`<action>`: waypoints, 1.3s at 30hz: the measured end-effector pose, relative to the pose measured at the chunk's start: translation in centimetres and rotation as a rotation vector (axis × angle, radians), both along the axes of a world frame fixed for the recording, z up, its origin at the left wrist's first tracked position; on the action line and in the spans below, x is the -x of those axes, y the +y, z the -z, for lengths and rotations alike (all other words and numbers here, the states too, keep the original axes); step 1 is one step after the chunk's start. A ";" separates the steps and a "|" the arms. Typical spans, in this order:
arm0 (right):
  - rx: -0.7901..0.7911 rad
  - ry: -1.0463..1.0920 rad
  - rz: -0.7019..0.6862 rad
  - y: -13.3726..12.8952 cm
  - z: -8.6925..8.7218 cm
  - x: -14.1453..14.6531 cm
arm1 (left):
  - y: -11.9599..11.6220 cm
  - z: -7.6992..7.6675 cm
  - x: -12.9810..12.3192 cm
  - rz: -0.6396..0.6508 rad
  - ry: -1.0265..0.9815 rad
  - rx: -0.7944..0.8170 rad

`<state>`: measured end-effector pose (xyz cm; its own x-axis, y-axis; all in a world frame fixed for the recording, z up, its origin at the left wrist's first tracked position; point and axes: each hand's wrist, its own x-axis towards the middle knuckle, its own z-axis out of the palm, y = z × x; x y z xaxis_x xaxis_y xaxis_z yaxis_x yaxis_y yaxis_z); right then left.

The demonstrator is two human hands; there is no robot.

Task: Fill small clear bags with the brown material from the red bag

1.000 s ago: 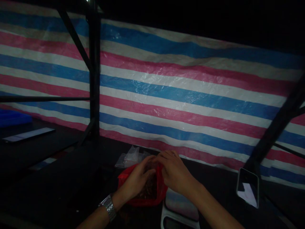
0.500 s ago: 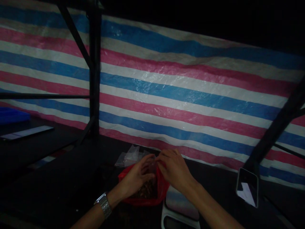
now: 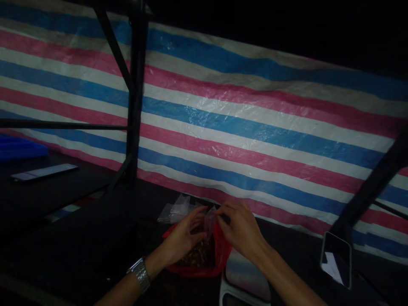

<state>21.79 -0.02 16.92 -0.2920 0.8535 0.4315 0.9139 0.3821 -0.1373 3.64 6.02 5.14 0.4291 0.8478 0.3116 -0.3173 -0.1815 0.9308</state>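
My right hand [image 3: 241,225] pinches the upper edge of a small clear plastic bag [image 3: 209,222] between thumb and fingertips. Left of it, my left hand [image 3: 182,237], with a metal-band watch [image 3: 139,273] on the wrist, is curved with thumb and fingers apart; its fingertips are close to the bag, and whether they touch it is hard to see. Under both hands is an opened red plastic bag [image 3: 219,250] holding brown, dried-looking pieces [image 3: 198,256], too dark to name. More clear plastic bags [image 3: 178,209] lie just behind the left hand.
A white-edged device like a small scale [image 3: 247,276] sits beneath my right forearm. Farther right, a phone [image 3: 336,260] leans by a dark slanted post [image 3: 366,195]. On the left are a flat pale-screened device [image 3: 44,172] and a blue tray [image 3: 22,148]. Striped sheeting [image 3: 248,127] hangs behind.
The view has shifted slightly, so most things sit a little farther right. My right hand has drawn slightly away from the left, and the clear bag between them shows more plainly.
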 end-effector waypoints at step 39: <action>0.126 -0.087 0.038 6.2 1.5 -3.2 | -1.5 -4.2 3.9 -0.359 0.544 -0.326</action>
<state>24.96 6.17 15.39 -0.2899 0.9104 0.2951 0.9380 0.3315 -0.1013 -0.30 4.47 9.38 0.3077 0.8661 0.3940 0.3064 -0.4822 0.8207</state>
